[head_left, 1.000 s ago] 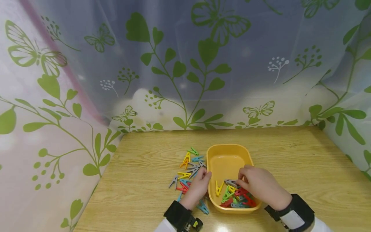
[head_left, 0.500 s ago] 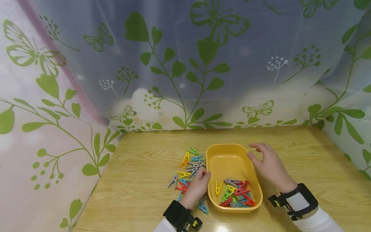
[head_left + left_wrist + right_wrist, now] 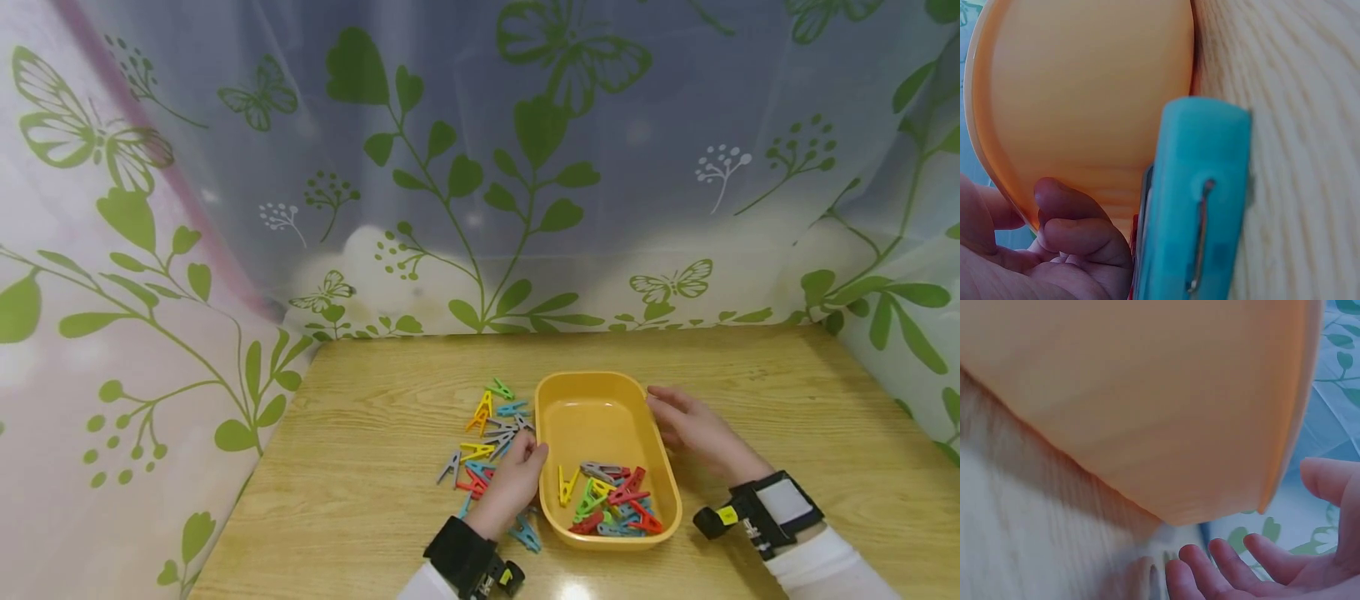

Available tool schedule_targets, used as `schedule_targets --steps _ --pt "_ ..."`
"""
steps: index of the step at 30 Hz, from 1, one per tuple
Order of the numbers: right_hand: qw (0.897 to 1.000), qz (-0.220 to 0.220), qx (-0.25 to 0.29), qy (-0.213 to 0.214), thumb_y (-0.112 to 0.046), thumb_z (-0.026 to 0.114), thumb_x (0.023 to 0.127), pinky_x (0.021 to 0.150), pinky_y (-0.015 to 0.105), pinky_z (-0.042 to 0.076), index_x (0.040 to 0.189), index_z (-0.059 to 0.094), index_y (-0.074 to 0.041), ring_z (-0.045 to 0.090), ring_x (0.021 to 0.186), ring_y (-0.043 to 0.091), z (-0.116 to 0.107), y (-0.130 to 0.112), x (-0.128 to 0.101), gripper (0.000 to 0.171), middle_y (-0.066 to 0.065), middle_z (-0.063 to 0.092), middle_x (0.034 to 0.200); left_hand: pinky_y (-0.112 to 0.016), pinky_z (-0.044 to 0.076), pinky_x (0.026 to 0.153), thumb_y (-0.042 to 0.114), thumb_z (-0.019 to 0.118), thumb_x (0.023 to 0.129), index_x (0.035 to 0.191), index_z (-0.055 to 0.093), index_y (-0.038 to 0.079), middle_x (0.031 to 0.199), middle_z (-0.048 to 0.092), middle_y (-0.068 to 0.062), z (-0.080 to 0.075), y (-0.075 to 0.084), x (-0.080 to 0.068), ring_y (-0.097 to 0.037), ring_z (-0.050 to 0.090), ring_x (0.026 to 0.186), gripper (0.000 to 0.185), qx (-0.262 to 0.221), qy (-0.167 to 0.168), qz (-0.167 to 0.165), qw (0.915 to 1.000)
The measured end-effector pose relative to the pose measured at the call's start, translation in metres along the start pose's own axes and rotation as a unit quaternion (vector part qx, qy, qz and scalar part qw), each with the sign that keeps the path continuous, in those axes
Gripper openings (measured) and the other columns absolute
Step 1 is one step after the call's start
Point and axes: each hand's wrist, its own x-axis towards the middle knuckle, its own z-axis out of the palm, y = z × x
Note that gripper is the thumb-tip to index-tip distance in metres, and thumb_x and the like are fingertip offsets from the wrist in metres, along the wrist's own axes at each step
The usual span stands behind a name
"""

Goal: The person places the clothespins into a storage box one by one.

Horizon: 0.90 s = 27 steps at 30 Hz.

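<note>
Butterfly-and-leaf printed curtain (image 3: pixel 420 258) at the back and both sides; below it, a wood-grain bench (image 3: pixel 360 483). On the bench, a yellow plastic tray (image 3: pixel 588 429), set between the two hands, its far half bare inside. Left hand (image 3: pixel 510 483) at the tray's left side: grip narrow, rim pinched between thumb and curled fingers, fingers against the outer wall. Right hand (image 3: pixel 697 432) just beside the far part of the right rim: grip wide, thumb well apart from the fingers, holding nothing; contact with the rim cannot be told. Black wrist straps (image 3: pixel 786 508) on both arms. Plastic clothespins in two lots. First lot heaped in the tray's near half, between the two grips and nearer the person: red clothespin (image 3: pixel 628 489), green, grey and blue ones, a yellow clothespin (image 3: pixel 566 487) at the left edge of the heap. Second lot loose on the bench, left of the tray, around and partly behind the left hand: grey clothespin (image 3: pixel 449 468) outermost, green clothespin (image 3: pixel 500 388) farthest off, blue clothespin (image 3: pixel 525 534) near the left wrist.
</note>
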Motion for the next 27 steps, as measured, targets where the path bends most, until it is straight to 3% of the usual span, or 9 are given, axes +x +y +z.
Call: schedule_targets --steps 4,9,16,27 --pt "0.999 0.003 0.038 -0.025 -0.043 0.039 0.111 0.102 0.039 0.054 0.158 0.015 0.011 0.056 0.133 0.037 0.002 0.005 0.003 0.075 0.037 0.033 0.157 -0.025 0.032 0.055 0.026 0.043 0.111 0.097 0.039 0.012 0.075 0.033 0.001 0.0 0.0 0.0 -0.014 0.038 0.061 0.021 -0.002 -0.002 0.002 1.0" --pt "0.997 0.014 0.061 -0.04 -0.045 0.04 0.111 0.101 0.035 0.052 0.159 0.012 0.011 0.058 0.129 0.029 0.005 0.008 0.003 0.078 0.035 0.035 0.157 -0.025 0.031 0.055 0.025 0.043 0.111 0.097 0.039 0.012 0.074 0.032 0.001 -0.001 0.0 0.0 -0.014 0.037 0.061 0.02 0.0 -0.002 0.002 1.0" --pt "0.995 0.027 0.093 -0.038 -0.043 0.044 0.11 0.092 0.027 0.052 0.159 0.015 0.01 0.062 0.11 0.009 0.009 0.012 0.003 0.077 0.031 0.045 0.152 -0.025 0.031 0.055 0.026 0.043 0.111 0.097 0.039 0.012 0.074 0.033 0.001 -0.001 -0.001 0.001 -0.014 0.037 0.06 0.02 -0.001 -0.003 0.002 1.0" --pt "0.994 0.036 0.106 -0.015 -0.041 0.047 0.109 0.089 0.023 0.052 0.158 0.017 0.009 0.06 0.106 0.008 0.016 0.012 -0.002 0.076 0.031 0.042 0.151 -0.025 0.032 0.056 0.025 0.044 0.111 0.097 0.04 0.011 0.076 0.034 0.001 -0.001 0.0 0.002 -0.014 0.039 0.063 0.02 -0.001 -0.004 0.004 1.0"
